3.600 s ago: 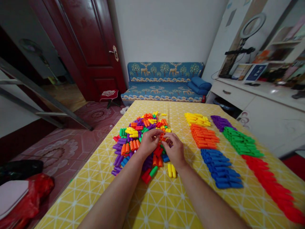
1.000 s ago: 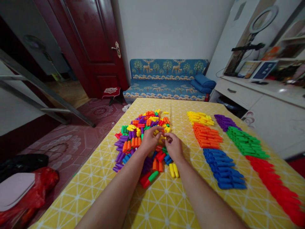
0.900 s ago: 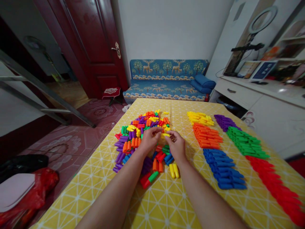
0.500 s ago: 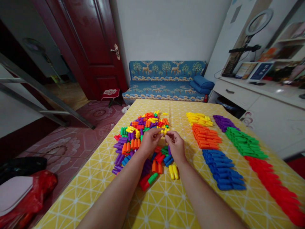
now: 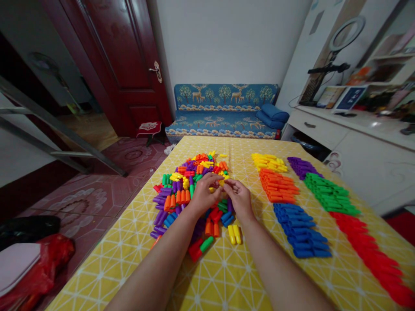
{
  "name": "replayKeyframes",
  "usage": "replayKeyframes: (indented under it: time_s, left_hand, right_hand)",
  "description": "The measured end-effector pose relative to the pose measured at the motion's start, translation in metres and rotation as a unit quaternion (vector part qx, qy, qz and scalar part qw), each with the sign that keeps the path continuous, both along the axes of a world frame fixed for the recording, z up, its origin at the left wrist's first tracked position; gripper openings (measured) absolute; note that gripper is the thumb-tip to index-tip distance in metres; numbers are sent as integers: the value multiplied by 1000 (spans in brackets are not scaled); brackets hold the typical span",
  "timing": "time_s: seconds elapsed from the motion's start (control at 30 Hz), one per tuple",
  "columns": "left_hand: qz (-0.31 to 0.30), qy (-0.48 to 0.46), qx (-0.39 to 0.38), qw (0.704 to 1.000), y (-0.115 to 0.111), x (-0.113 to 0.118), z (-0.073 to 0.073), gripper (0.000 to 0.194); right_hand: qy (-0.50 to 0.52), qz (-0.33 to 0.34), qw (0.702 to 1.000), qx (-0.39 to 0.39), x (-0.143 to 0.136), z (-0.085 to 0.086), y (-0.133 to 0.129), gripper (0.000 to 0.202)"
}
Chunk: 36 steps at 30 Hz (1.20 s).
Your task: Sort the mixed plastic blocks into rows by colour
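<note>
One small yellow piece (image 5: 221,183) sits in the fingertips of two bare hands, over the right side of the mixed heap (image 5: 177,198); the left grip (image 5: 205,192) closes on it from the side over the heap, the right grip (image 5: 240,199) pinches it from the opposite side, so it lies between the two, out at the tips and clear of both palms; its exact shape is too hidden by the fingers to make out.

The heap itself mixes six colours, too jumbled for me to count; just off its near right edge lies one yellow pair (image 5: 235,234), two tubes side by side, and just off its far end one lone yellow stick (image 5: 223,155).

Well to the right of the heap I count six sorted groups in two files of three; the file nearer the heap runs, far to near, yellow group (image 5: 269,162), orange group (image 5: 279,186), blue group (image 5: 301,233); the file farther from it runs purple group (image 5: 303,167), green group (image 5: 330,194), red group (image 5: 369,255); all share the heap's yellow-clothed surface (image 5: 223,280).

Beyond the heap stands one blue sofa (image 5: 220,116); beyond it to the left, one red door (image 5: 119,60) and one stool (image 5: 149,128).
</note>
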<state>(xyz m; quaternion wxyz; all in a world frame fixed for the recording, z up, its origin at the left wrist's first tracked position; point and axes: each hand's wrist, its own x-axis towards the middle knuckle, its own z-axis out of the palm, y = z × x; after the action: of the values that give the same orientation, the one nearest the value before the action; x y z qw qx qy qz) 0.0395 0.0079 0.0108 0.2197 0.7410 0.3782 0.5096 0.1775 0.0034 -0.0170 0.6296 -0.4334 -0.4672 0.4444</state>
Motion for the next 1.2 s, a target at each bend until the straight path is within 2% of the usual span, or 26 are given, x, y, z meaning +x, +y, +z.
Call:
replayKeyframes:
  time_s: [0.13,0.23,0.3,0.37,0.43,0.5,0.6,0.63,0.73,0.77,0.83,1.0,1.2]
  left_hand:
    - [-2,-18,-24,1000,4,-3,-2,24]
    - [-12,-16,-25,999,4,-5,-1,23]
    - [-10,-11,-15,1000,3,-5,1,23]
    - [-2,-1,-5,1000,2,-5,2,24]
    - [2,15,0,1000,3,-5,2,24]
    - [2,30,6,1000,3,-5,1,24]
    - [-4,46,8,999,4,-3,-1,24]
    - [-5,49,6,999,4,-3,-2,25]
    - [1,50,-8,999,4,-3,-2,24]
    - [5,47,-13,999,4,-3,-1,24]
    - [13,43,-23,999,4,-4,0,25]
    - [20,39,-38,998,5,-6,1,25]
    - [22,42,-48,998,6,-6,0,25]
  right_hand:
    - [-41,33,999,5,3,1,-2,34]
    - [-65,23,998,3,6,7,-6,34]
    - [-80,-4,997,2,11,18,-9,36]
    - [-113,-37,993,20,26,38,-8,41]
    - [-169,-67,982,57,52,61,2,46]
    - [-245,-104,960,90,89,81,25,48]
    - [-390,-169,902,75,155,95,76,40]
    - [-434,-184,881,46,175,95,94,39]
    - [-574,-173,799,-55,222,87,140,34]
    - [-608,-159,775,-69,231,84,150,32]
    - [-650,-128,746,-63,241,79,165,31]
    - [-696,-58,715,-36,239,73,184,32]
    - [-708,-35,703,-57,231,67,190,39]
